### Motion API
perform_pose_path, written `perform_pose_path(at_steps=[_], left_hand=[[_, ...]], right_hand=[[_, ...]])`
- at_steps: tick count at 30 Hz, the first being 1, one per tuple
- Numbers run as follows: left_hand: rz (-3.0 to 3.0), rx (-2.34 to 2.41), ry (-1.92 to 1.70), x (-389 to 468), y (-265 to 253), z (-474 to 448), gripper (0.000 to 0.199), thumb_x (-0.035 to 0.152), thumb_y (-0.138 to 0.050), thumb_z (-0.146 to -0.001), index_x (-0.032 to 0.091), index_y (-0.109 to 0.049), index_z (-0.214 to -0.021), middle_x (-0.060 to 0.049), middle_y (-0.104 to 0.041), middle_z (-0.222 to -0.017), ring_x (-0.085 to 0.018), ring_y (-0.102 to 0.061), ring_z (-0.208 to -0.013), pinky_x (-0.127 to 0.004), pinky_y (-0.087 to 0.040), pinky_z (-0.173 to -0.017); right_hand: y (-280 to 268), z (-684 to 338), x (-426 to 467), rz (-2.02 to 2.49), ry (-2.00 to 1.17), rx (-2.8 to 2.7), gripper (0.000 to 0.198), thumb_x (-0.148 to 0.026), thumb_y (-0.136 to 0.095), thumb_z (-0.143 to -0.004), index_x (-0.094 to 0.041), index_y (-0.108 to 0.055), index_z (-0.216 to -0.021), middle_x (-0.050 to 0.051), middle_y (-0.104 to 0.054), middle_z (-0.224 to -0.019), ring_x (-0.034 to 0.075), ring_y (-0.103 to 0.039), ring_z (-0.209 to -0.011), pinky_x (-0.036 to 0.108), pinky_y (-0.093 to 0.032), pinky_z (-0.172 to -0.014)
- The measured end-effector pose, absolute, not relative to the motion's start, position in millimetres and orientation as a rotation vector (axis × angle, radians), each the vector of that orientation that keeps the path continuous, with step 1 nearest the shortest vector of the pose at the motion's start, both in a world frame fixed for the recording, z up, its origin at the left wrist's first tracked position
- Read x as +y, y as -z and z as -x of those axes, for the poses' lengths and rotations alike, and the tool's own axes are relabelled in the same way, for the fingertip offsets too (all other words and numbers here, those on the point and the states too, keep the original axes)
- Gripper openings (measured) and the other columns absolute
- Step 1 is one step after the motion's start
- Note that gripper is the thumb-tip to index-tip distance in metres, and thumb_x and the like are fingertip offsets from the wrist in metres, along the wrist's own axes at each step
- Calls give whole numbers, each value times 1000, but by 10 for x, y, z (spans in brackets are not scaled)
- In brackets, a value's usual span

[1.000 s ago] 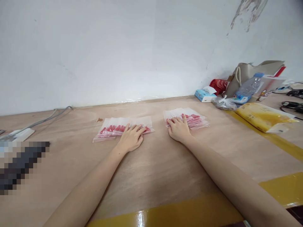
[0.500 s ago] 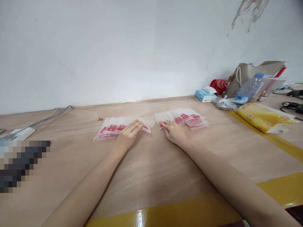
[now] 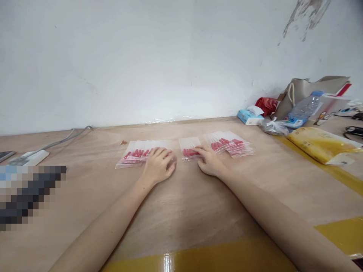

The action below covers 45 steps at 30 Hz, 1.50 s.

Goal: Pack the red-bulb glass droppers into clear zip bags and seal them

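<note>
A row of overlapping clear zip bags [image 3: 132,158] with small red pieces inside lies on the wooden table, left of the middle. My left hand [image 3: 159,164] is over the right end of this row, its fingers bent and apart, slightly blurred, covering part of the bags. A smaller group of the same bags [image 3: 187,145] lies between the hands. My right hand [image 3: 210,160] rests its outstretched fingertips on that group's right side, thumb apart. Just beyond my right hand is a fanned stack of more such bags [image 3: 239,147].
A blue tissue pack [image 3: 249,116], a tied plastic bag [image 3: 273,127], a plastic bottle [image 3: 304,107] and a yellow packet [image 3: 320,145] stand or lie at the right. A grey cable [image 3: 61,141] runs along the left. Yellow tape [image 3: 198,253] covers the table's near edge.
My right hand has drawn some bags leftward, away from the fanned stack, leaving a gap. My left hand has curled its fingers over the left row. The view has shifted slightly.
</note>
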<state>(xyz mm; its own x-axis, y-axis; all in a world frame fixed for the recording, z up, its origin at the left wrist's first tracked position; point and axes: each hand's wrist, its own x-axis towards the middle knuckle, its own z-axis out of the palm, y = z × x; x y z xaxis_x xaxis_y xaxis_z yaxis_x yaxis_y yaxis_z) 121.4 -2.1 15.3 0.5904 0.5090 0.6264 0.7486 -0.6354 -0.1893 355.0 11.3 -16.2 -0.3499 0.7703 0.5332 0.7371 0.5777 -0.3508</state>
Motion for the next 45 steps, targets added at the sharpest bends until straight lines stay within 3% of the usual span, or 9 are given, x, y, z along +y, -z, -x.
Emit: perform_pose_path(at_steps=[4, 11, 14, 19, 23, 28, 33, 38, 45], left_hand=[[2563, -835, 626, 90, -59, -1387, 26, 14, -46, -84, 17, -59, -105, -9, -60, -109, -22, -55, -99, -35, -46, -83], [2644, -820, 736, 267, 50, -1513, 20, 16, -44, -88, 16, -62, -98, -7, -64, -101, -19, -61, -88, -32, -51, -76], [2654, -832, 795, 261, 69, -1494, 20, 14, -44, -87, 14, -62, -97, -7, -65, -99, -18, -61, -88, -30, -51, -76], [2661, -877, 868, 207, 60, -1484, 22, 13, -44, -85, 14, -62, -99, -8, -65, -100, -17, -62, -88, -29, -52, -76], [2666, -911, 903, 172, 56, -1508, 22, 18, -50, -83, 16, -62, -102, -6, -65, -102, -18, -62, -89, -30, -53, -78], [2655, -907, 891, 175, 69, -1509, 19, 23, -51, -85, 16, -64, -97, -6, -66, -98, -17, -63, -85, -29, -53, -76], [2562, -875, 891, 190, 89, -1510, 20, 28, -54, -84, 16, -63, -97, -7, -66, -98, -19, -63, -86, -31, -53, -75], [2448, -799, 866, 213, 123, -1508, 18, 18, -46, -88, 16, -63, -92, -6, -67, -93, -16, -63, -78, -27, -52, -67], [2384, -714, 751, 217, 91, -1476, 19, 15, -45, -88, 17, -63, -83, -4, -67, -85, -15, -61, -71, -26, -47, -62]], right_hand=[[145, -3692, 125, 1398, -50, -2054, 48, -5, -47, -63, -21, -62, -106, 7, -57, -108, 21, -55, -91, 35, -45, -80], [170, -3682, 150, 1281, -127, -1926, 25, -12, -47, -75, -18, -64, -91, 6, -59, -96, 14, -57, -73, 27, -47, -66], [176, -3680, 167, 1197, -186, -1858, 24, -12, -46, -75, -17, -64, -92, 6, -61, -90, 14, -58, -71, 25, -47, -63], [183, -3721, 142, 1129, -145, -2036, 42, -3, -45, -68, -17, -59, -104, 4, -63, -91, 14, -59, -75, 25, -47, -69], [198, -3723, 127, 1179, 73, -2059, 32, -4, -45, -74, -16, -60, -99, 7, -62, -95, 14, -59, -82, 23, -45, -70], [164, -3705, 115, 1333, 340, -2189, 21, -17, -46, -84, -20, -66, -87, 5, -66, -88, 14, -60, -74, 22, -40, -59], [137, -3712, 71, 1382, 305, -2093, 19, -26, -49, -85, -24, -68, -87, 1, -68, -87, 14, -61, -79, 22, -38, -59], [144, -3761, 60, 1398, 230, -2043, 18, -27, -50, -85, -24, -68, -88, 0, -69, -87, 13, -61, -81, 21, -38, -61], [111, -3858, 94, 1264, 482, -2229, 26, -28, -44, -88, -21, -68, -81, 4, -68, -78, 15, -56, -76, 25, -37, -62]])
